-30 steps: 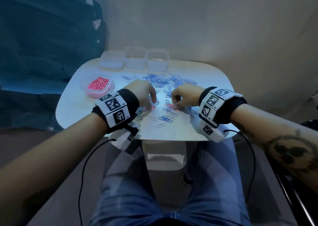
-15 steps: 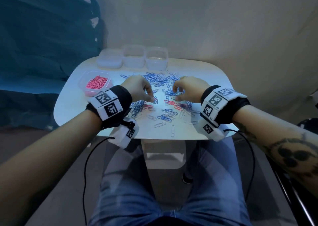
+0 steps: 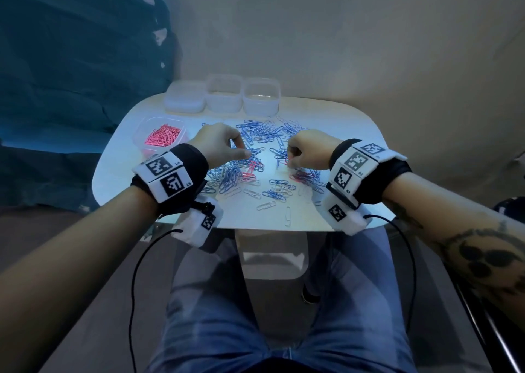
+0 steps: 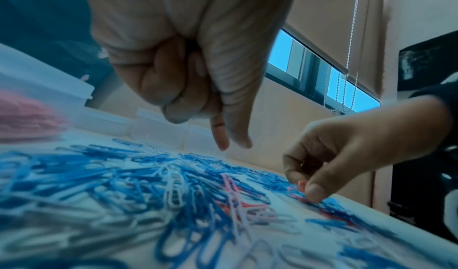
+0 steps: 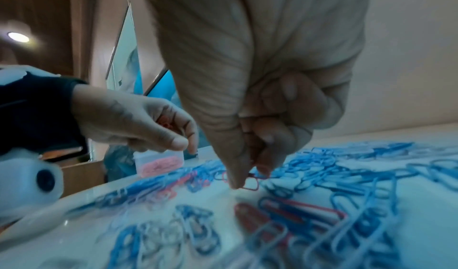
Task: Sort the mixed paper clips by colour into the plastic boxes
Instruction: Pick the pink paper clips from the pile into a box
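A white table (image 3: 355, 128) carries a spread of blue, white and pink paper clips (image 3: 264, 134). Over the spread, the right hand (image 5: 260, 77) pinches a pink clip (image 5: 250, 183), seen only from its wrist. The left hand (image 3: 220, 145) curls around pink clips. Left of the spread sits a box of pink clips (image 3: 160, 138). Wristband markers read L4, R2.

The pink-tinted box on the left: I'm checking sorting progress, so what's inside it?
The box holds a heap of pink clips; no other colour shows. Anything buried beneath the heap is covered.

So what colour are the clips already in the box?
Pink clips, clearest in the head view.
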{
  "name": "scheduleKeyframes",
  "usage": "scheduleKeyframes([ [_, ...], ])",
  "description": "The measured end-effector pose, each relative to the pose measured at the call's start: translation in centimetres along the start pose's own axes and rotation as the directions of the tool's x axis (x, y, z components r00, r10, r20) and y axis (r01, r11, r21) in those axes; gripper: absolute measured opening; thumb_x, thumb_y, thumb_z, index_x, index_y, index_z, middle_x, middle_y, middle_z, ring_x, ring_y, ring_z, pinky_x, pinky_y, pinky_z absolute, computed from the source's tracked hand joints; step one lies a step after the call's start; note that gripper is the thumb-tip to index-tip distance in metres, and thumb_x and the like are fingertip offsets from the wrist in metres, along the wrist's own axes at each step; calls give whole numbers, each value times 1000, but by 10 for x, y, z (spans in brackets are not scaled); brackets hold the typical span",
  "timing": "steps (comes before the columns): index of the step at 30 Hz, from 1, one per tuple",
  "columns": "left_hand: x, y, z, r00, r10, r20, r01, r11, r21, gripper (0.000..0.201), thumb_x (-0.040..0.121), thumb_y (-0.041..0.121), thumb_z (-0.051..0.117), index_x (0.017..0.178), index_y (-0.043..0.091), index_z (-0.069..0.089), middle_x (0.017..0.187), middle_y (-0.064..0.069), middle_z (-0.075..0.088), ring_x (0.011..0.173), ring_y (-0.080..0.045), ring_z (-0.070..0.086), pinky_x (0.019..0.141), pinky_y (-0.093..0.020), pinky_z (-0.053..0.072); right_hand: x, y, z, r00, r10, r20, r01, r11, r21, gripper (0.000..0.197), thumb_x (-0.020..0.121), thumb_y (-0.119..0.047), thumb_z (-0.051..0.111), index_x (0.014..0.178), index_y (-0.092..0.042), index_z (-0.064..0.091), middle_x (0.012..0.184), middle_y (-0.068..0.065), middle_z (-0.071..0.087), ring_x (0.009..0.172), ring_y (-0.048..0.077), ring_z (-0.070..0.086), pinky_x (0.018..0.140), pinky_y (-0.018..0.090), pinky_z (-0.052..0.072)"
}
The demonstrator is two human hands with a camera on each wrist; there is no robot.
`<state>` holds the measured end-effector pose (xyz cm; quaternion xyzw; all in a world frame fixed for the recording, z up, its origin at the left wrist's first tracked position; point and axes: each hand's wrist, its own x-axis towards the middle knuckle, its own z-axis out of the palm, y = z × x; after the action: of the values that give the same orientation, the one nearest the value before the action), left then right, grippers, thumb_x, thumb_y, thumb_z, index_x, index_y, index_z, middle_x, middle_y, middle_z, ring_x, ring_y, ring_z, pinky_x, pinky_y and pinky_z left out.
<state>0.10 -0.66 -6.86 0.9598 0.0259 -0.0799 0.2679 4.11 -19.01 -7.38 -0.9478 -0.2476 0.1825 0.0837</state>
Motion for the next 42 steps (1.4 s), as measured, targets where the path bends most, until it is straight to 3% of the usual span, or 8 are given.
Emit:
scheduleKeyframes([
  [11,0,8,12,990,29,140,-69,954,291,21,72,23,78,90,15,72,62,9,45,73,-16,47,64,-24,36,-8,5,-9,997,36,-61,-20,968,251,14,87,-11,61,98,-7,67,77,-2,55,76,13,49,57,14,36],
  [15,-1,10,11,980,10,198,-66,958,278,18,74,17,76,90,11,71,60,9,48,62,-10,45,53,-23,34,-5,-7,-9,998,60,15,-61,912,405,12,92,-13,52,81,-15,57,68,-6,48,57,8,40,50,16,34],
  [20,-6,-6,-4,986,12,165,-40,986,164,12,78,11,71,90,13,72,55,7,45,52,-6,37,48,-19,28,-5,-24,-7,994,11,110,-44,951,305,26,96,-9,38,111,-8,59,69,-10,42,58,3,36,48,11,30],
  [25,-8,-24,-21,996,-15,83,11,999,47,12,81,8,65,89,10,73,41,11,42,45,-5,35,42,-13,27,-2,-29,-7,982,41,184,-110,918,381,26,96,-10,35,74,-13,47,66,-2,37,55,9,32,45,13,31],
  [28,-8,-15,-14,998,17,64,-21,997,74,12,83,25,68,87,14,71,54,9,44,52,-5,37,46,-19,27,-3,-28,-6,978,58,199,-149,866,477,32,97,-17,32,65,-15,35,66,2,36,54,13,29,47,22,30],
  [33,-3,-2,1,985,36,170,-70,978,199,15,75,25,75,88,16,74,56,9,45,54,-3,40,48,-20,27,-1,-42,1,985,21,171,-73,951,301,24,98,-19,37,81,-11,52,67,-2,45,57,14,42,48,22,34],
  [37,-3,0,5,986,41,162,-77,972,220,13,74,17,75,87,17,74,54,10,45,52,-3,39,44,-13,27,2,-54,6,997,-32,77,30,999,35,23,93,-19,46,108,-11,63,92,0,58,88,20,51,69,24,34],
  [42,-5,-6,5,987,53,151,-69,992,102,16,75,13,75,91,14,74,52,6,41,49,-7,36,40,-11,29,12,-57,20,999,-45,13,46,994,-99,23,79,-28,68,100,-17,65,100,3,66,96,22,59,68,27,38],
])
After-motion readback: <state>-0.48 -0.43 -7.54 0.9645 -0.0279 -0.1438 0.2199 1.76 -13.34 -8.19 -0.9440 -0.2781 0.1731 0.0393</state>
